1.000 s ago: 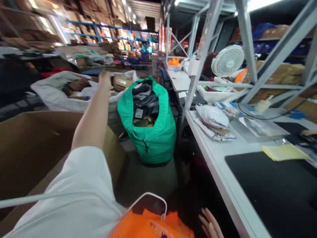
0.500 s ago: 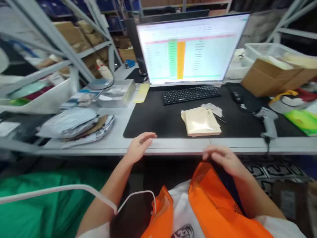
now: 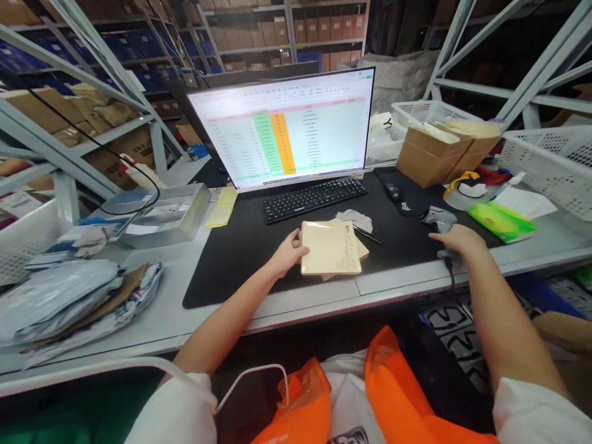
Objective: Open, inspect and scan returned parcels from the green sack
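Note:
My left hand (image 3: 289, 251) pinches the left edge of a cream-coloured flat pack (image 3: 329, 248) with a glossy wrapping and small print. The thumb lies on top, and the other fingers are partly hidden behind the edge. Another cream piece (image 3: 363, 250) shows from under it. Over to the right, my right hand (image 3: 462, 242) is closed round the handle of a grey barcode scanner (image 3: 439, 217). The scanner's head points away from me, and its cable hangs over the table's front edge.
A monitor (image 3: 319, 135) and a black keyboard (image 3: 317, 198) stand behind the pack. A pen (image 3: 367, 234) and crumpled paper (image 3: 356, 220) lie beside it. Grey mailing bags (image 3: 69, 296) are stacked at left; a mouse (image 3: 393, 190), cardboard box (image 3: 428, 154) and green packet (image 3: 502, 221) are at right.
Both hands have reached forward from the table's front edge. My left hand has taken hold of the pack's edge; my right hand has closed on the scanner. The view has turned.

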### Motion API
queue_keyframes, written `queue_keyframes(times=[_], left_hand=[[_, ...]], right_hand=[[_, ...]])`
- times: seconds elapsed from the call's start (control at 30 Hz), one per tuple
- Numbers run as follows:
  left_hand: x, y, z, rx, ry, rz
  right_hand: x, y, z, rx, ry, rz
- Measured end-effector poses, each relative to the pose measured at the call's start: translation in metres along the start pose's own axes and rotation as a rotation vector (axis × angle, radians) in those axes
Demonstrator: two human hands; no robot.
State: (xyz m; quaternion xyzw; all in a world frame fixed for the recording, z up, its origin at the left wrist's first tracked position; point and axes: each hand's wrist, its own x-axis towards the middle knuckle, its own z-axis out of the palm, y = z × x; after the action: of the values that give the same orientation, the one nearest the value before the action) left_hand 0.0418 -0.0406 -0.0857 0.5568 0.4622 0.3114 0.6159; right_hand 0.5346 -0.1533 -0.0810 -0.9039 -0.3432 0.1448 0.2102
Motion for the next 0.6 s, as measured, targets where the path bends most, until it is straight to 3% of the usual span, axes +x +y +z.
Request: queue_keyframes(times=[0.07,0.17,0.33,0.4,0.5,0.6], left_hand=[[0.007,0.003,-0.015,-0.074,0.104,0.091],[0.013,0.004,-0.037,-0.147,0.174,0.167],[0.003,-0.002,-0.042,-0.183,0.158,0.287],[-0.006,-0.004,-0.034,-0.185,0.147,0.311],[-0.019,-0.003,-0.023,-0.16,0.113,0.324],[-0.026,-0.001,-0.019,-0.108,0.081,0.313]], right_hand=[[0.006,-0.001,0.001,0.092,-0.009,0.034],[-0.011,0.0,0.003,0.288,-0.027,0.02],[-0.081,-0.024,-0.01,0.831,-0.355,-0.122],[-0.111,-0.049,-0.016,0.686,-0.449,-0.232],[-0.15,-0.092,-0.021,0.319,-0.473,-0.342],[-0.172,-0.124,-0.023,0.213,-0.491,-0.356]])
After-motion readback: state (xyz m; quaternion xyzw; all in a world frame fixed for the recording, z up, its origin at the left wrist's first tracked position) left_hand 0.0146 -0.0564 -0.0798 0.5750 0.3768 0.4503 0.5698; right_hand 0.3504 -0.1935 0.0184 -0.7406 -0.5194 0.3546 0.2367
